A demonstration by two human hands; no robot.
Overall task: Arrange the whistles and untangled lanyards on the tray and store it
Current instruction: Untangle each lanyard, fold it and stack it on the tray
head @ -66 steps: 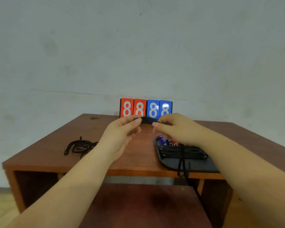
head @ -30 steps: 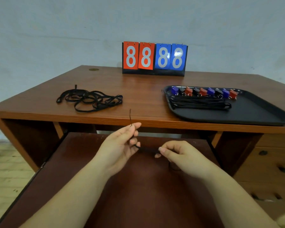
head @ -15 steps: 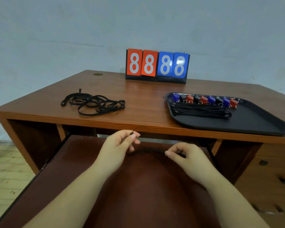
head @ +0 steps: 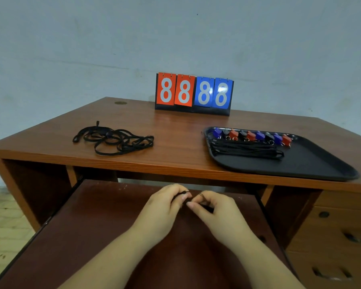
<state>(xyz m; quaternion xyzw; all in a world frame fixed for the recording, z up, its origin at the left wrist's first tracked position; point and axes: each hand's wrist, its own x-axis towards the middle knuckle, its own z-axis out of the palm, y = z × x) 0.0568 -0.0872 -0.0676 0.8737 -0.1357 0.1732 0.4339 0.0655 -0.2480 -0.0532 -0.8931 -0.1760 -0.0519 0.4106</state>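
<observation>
A black tray (head: pixel 313 163) lies on the right of the wooden desk (head: pixel 175 142). Along its far edge runs a row of several blue, black and red whistles (head: pixel 252 135), with straightened black lanyards (head: pixel 246 150) laid in front of them. A tangled heap of black lanyards (head: pixel 115 139) sits on the desk's left. Low over the pull-out shelf (head: pixel 104 226), my left hand (head: pixel 165 205) and my right hand (head: pixel 215 207) meet fingertip to fingertip, both pinching one black lanyard (head: pixel 201 195). Most of that lanyard is hidden by my fingers.
A flip scoreboard (head: pixel 194 93) showing 8888 in red and blue stands at the desk's back edge. Drawers with handles (head: pixel 342 236) are at the lower right under the desktop. A pale wall rises behind the desk.
My hands came down from above the desk to over the pull-out shelf with the lanyard. They were apart with the lanyard stretched between them; now they have closed together, bunching it.
</observation>
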